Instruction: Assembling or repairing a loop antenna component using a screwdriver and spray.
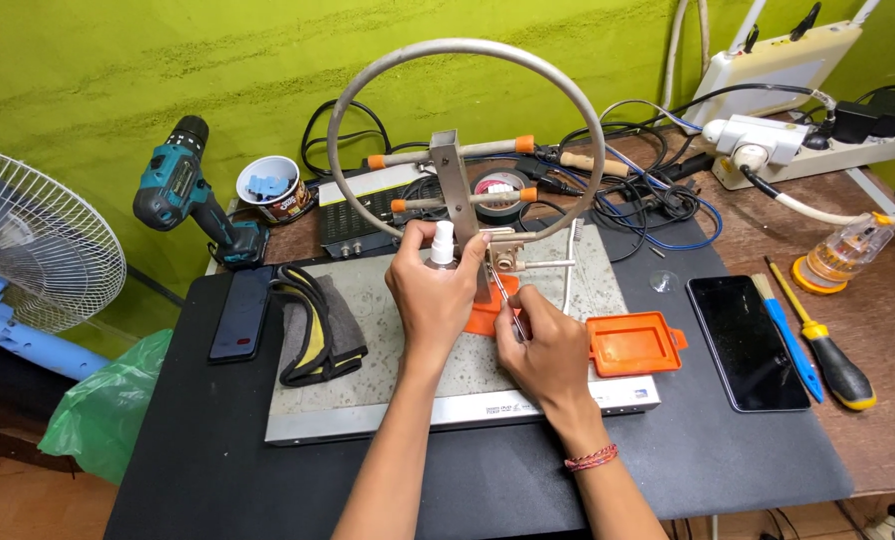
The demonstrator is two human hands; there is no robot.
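My left hand (434, 296) is wrapped around a small white-capped spray bottle (443, 243), held upright over a grey work plate (368, 380). My right hand (546, 352) pinches thin metal tweezers (506, 296) whose tips point up toward a small part at the foot of a metal stand (456, 190). An orange piece (490, 316) lies on the plate between my two hands, partly hidden by them. A round metal ring (468, 48) rises from the stand above both hands.
An orange tray (635, 343) sits right of my right hand. A dark phone (749, 342), blue brush (790, 340) and yellow-black screwdriver (828, 352) lie at right. A second phone (242, 312) and folded cloth (318, 322) lie left. A cordless drill (190, 190), cup (273, 187), cables and power strip (818, 150) line the back.
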